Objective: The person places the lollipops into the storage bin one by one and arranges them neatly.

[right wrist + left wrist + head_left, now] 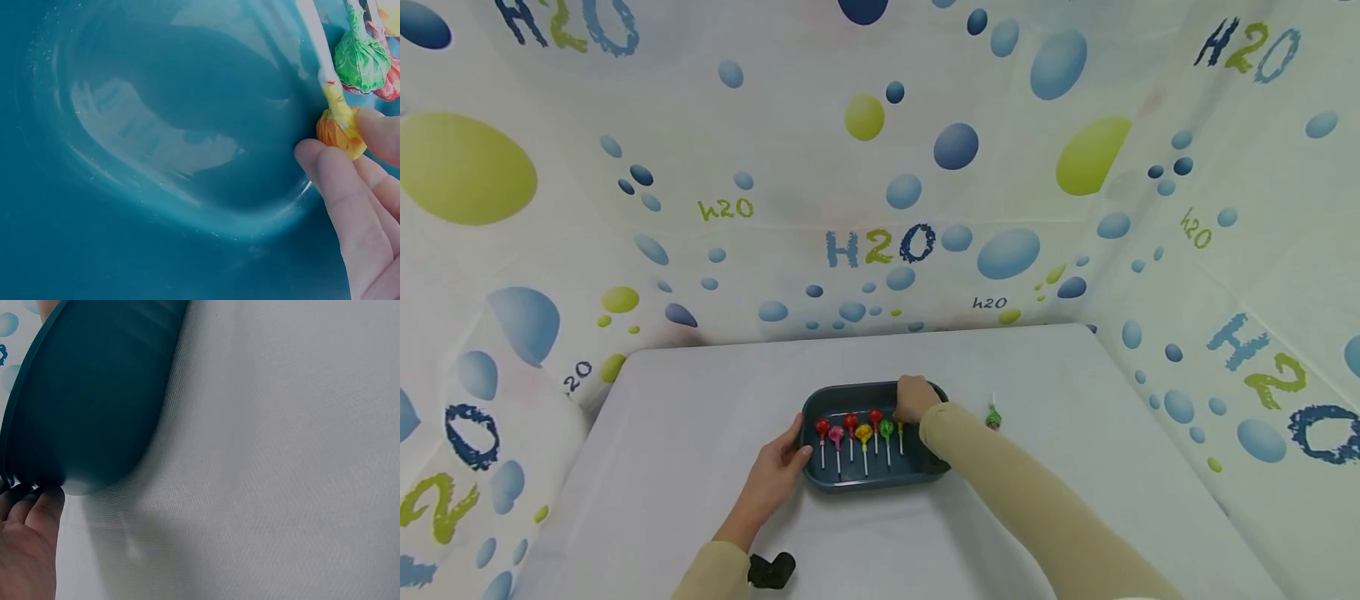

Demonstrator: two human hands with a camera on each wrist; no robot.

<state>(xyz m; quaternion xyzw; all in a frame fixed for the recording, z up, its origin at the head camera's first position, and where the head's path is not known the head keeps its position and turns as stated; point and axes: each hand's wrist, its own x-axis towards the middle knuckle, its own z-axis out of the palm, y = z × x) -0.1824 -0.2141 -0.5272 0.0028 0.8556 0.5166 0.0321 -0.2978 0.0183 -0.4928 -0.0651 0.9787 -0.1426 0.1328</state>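
Note:
A dark blue-grey tray (876,484) lies on the white table with a row of several wrapped lollipops, red, pink, yellow and green, their sticks toward the person. My left hand (775,471) holds the tray's left end, thumb at the rim; in the left wrist view its fingertips (47,503) touch the tray's outer side (94,400). Inside the tray's right part, my right hand (916,400) pinches the wrapped head of a yellow lollipop (340,131) between thumb and fingers. Beside it lies a green lollipop (362,62).
Another lollipop with a green wrapper (993,417) lies on the table to the right of the tray. A black object (772,571) sits near the left forearm at the front. Behind the table hangs a white cloth (790,167) printed with bubbles and lettering.

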